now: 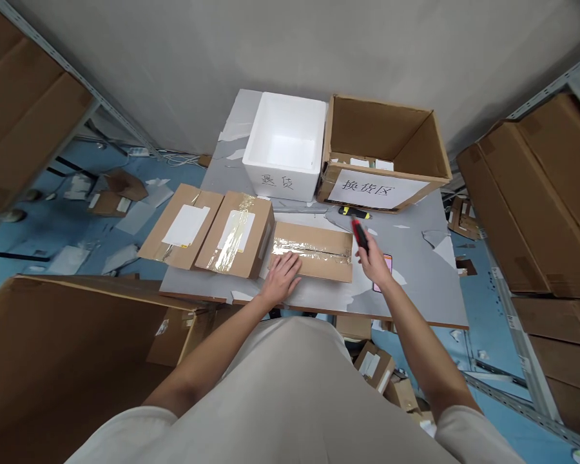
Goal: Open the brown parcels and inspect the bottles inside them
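Left hand (281,278) flat on carton (325,265) near table edge (452,324), right hand (374,264) gripping red-black tool (359,234)

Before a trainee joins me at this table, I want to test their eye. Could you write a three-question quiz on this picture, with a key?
1. Multiple choice: what does the right hand hold?
A) the yellow-and-black tool
B) the red-and-black tool
C) a sheet of paper
2. True or false: the left hand is inside the white box.
3. Count: how many white-labelled cartons stand on the table to the left of the left hand?

Key:
1. B
2. False; it rests on the taped carton.
3. Two
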The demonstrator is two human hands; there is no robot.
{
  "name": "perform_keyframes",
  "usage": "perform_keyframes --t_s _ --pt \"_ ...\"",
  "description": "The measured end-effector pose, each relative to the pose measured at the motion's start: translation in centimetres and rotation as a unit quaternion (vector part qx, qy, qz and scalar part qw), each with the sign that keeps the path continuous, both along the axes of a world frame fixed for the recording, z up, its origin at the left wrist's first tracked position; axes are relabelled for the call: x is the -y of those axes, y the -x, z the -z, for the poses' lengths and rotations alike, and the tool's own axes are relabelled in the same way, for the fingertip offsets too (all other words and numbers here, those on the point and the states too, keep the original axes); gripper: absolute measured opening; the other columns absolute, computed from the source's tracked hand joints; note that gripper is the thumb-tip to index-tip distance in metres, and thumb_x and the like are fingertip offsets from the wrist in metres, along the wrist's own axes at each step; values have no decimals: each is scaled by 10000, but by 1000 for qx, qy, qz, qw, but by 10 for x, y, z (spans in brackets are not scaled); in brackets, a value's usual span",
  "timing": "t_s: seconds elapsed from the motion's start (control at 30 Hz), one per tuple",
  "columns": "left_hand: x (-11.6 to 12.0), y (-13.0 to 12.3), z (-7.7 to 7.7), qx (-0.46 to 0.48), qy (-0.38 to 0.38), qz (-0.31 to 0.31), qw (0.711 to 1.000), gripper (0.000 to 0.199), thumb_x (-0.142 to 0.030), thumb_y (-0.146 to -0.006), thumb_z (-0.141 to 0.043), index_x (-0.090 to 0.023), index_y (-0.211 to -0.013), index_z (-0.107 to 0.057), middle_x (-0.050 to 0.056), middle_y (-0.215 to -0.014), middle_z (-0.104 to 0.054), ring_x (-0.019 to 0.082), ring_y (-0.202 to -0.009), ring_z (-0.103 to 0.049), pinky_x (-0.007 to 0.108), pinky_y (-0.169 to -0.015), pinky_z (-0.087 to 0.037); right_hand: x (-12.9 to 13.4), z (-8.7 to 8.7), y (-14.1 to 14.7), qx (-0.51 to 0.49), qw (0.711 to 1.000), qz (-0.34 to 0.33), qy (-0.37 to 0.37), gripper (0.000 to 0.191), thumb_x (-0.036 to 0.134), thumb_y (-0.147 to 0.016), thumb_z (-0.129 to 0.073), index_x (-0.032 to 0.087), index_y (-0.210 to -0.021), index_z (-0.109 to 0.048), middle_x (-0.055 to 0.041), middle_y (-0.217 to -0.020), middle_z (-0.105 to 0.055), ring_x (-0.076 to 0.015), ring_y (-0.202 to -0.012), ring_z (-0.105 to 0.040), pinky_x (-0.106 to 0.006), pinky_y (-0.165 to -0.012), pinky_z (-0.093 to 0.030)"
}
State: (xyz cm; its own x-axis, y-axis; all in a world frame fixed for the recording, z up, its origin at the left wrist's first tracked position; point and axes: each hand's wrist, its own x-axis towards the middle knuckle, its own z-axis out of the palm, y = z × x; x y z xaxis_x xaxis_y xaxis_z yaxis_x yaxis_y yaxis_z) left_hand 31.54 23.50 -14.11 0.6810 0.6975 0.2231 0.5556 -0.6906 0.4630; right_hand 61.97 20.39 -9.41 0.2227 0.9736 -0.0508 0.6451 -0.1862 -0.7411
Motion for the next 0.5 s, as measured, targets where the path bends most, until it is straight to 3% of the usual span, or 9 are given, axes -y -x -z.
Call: perform_keyframes --t_s 0.1,0.17,0.37,0.5 --pt "-6 -5 6 -9 0 5 1000 474 -295 -926 -404 -173 -1384 -422 140 -1424 -449 266 -1391 -297 489 -1121 -255 -23 -40 30 41 967 -251 -9 535 292 -916 -410 291 -1445 -327 -51 -1357 -515 -243 -1189 -508 -392 -978 -409" --pt "-8 -7 10 -8 -3 2 1000 471 -291 -926 -405 -170 -1380 -427 141 -1411 -466 261 -1382 -319 486 -1117 -269 -39 -46 52 53 941 -335 3 487 289 -926 -408 343 -1410 -387 -13 -1297 -570 -212 -1139 -546 -364 -956 -421" --pt "-7 -6 16 -4 -14 -1 1000 454 -299 -929 -409 -163 -1359 -458 140 -1393 -487 264 -1361 -358 471 -1108 -287 -69 -26 83 129 904 -407 25 477 235 -921 -420 351 -1383 -436 -18 -1230 -612 -190 -1052 -594 -300 -878 -442" --pt "-8 -7 17 -1 -21 -1 1000 447 -300 -932 -402 -146 -1346 -468 144 -1381 -499 265 -1356 -365 463 -1101 -299 -75 -28 85 166 892 -421 26 511 191 -918 -400 355 -1401 -410 -30 -1219 -613 -198 -998 -616 -285 -817 -448"
